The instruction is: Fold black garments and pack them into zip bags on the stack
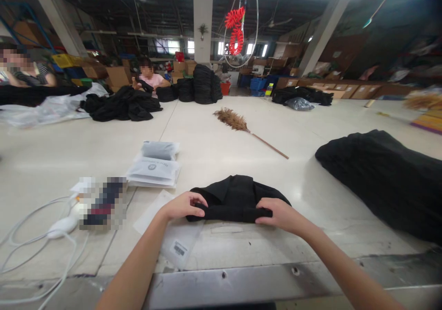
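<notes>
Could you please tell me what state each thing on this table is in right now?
Left hand: gripping the garment's near left edge.
Right hand: gripping its near right edge.
Black garment: folded, flat on the table.
Clear bag: flat, empty, partly under the garment.
Packed bags: stacked.
Feather duster: lying flat.
Black pile: heaped, unfolded.

I see a black folded garment [238, 198], a cream counter [214, 153], grey-white plastic bags [154, 166], and a brown feather duster [238, 122].
</notes>
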Available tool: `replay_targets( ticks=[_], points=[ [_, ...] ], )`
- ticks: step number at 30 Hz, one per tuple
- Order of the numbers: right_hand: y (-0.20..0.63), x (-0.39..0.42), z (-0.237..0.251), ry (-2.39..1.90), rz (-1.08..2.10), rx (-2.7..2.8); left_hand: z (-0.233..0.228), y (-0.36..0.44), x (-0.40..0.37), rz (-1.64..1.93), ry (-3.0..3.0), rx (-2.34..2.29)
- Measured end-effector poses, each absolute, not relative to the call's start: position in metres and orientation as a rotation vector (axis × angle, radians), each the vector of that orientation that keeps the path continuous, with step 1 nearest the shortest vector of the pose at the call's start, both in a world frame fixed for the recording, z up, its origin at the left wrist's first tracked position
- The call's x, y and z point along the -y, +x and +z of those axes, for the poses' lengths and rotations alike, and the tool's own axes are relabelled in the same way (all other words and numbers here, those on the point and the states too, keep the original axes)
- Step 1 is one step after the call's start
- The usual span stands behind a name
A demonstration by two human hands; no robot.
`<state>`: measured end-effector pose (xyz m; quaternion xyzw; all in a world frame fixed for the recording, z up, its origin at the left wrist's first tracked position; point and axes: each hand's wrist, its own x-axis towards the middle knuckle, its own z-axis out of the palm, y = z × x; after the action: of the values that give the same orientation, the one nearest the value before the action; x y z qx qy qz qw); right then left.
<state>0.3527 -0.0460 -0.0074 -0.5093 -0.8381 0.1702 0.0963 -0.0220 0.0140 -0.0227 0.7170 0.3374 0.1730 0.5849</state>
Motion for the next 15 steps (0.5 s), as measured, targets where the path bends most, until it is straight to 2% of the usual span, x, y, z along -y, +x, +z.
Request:
replay_targets(
  ticks=[8,11,15],
  points=[
    [0.336,0.051,-0.05,-1.487,-0.006,2.421,-0.008,-0.016,0.022,0.693,2.2,-1.309],
    [0.334,0.052,-0.061,-1.453,-0.08,2.357,-0.026,-0.041,0.053,0.512,2.292,-1.461],
    [0.336,0.051,-0.065,-1.426,-0.062,2.326,-0.058,-0.084,0.065,0.136,2.229,-1.975]
  ],
)
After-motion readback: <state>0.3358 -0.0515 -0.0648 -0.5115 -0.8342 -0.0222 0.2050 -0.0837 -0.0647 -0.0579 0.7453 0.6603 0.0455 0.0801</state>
